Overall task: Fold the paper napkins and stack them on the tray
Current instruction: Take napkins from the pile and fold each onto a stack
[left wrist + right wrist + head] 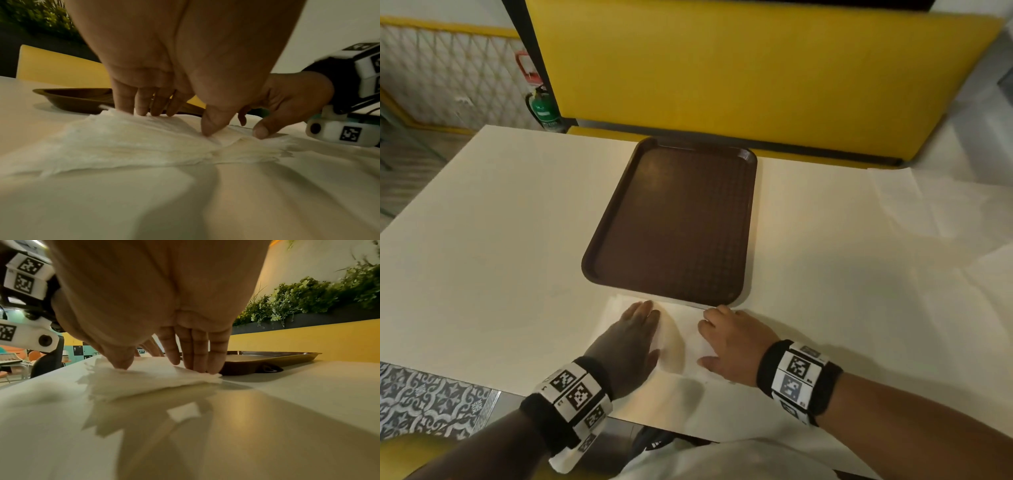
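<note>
A white paper napkin (681, 339) lies flat on the cream table, just in front of the near edge of the brown tray (619, 202). My left hand (635, 337) presses straight fingers on the napkin's left part (123, 138). My right hand (729, 339) presses its right part (156, 378) with flat fingers (197, 353), thumb down too. Neither hand curls round the paper. The tray (78, 99) holds nothing; its near rim (267, 360) lies right behind my fingertips.
More unfolded white napkins (941, 212) lie spread at the table's right side. A yellow bench back (756, 75) stands behind the tray. The table's near edge (619, 414) runs just under my wrists. A green extinguisher (544, 109) stands far left.
</note>
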A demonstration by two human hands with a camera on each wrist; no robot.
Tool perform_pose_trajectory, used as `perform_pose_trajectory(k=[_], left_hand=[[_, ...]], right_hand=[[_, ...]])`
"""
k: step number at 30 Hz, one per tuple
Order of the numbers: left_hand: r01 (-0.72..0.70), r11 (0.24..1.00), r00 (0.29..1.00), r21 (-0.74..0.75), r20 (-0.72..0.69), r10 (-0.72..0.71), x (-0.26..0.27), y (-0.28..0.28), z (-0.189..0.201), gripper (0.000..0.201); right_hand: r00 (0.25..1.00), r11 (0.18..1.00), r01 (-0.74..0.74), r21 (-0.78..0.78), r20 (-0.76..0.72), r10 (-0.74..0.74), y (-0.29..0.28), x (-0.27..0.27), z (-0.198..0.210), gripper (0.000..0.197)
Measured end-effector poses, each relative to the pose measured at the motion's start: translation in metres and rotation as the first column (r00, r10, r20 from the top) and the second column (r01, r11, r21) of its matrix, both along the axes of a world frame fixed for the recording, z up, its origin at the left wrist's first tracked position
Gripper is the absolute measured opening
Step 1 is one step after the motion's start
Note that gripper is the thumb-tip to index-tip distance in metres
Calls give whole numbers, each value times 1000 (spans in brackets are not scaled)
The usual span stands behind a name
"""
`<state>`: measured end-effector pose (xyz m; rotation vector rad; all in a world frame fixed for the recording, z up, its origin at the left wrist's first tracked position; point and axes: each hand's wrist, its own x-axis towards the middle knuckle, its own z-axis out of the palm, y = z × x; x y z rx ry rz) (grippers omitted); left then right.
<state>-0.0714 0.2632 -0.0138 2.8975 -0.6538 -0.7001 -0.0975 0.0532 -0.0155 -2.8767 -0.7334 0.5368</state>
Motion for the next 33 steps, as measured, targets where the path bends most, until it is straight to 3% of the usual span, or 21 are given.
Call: perform_pose_trajectory(k=[6,11,15,18,21,25,29,31,33], left_hand=[[-39,998,998,52,-52,41,8,5,0,81],[48,994,999,95,18,-50,18,-15,31,80],[137,983,986,-123,116,-123,34,-63,69,71],[214,904,977,-370,65,-205,45,-123,92,51],[231,861,966,-452,0,-259,52,-188,89,44],[229,896,960,-382,-67,-274,57,-263,45,33],[239,921,958,-306,-81,-276,51,-317,6,38],[237,927,959,-291,-82,-271,47,-337,-3,40],[264,926,953,-271,-77,-294,45,-349,-9,45]], right_hand=[[998,998,56,-21,-30,-57,-7,-3,0,58],[986,985,153,83,-80,-146,-13,-5,13,56],[943,933,332,140,-69,-325,-54,-11,37,50],[857,856,513,66,-106,-505,-112,-17,48,46],[699,709,704,-40,-133,-702,-181,-29,50,43],[476,478,859,-183,-62,-877,-258,-52,49,34],[286,290,932,-218,-51,-957,-298,-70,34,44],[251,252,952,-175,-29,-967,-310,-72,24,51],[269,264,953,-148,9,-963,-322,-68,19,52]])
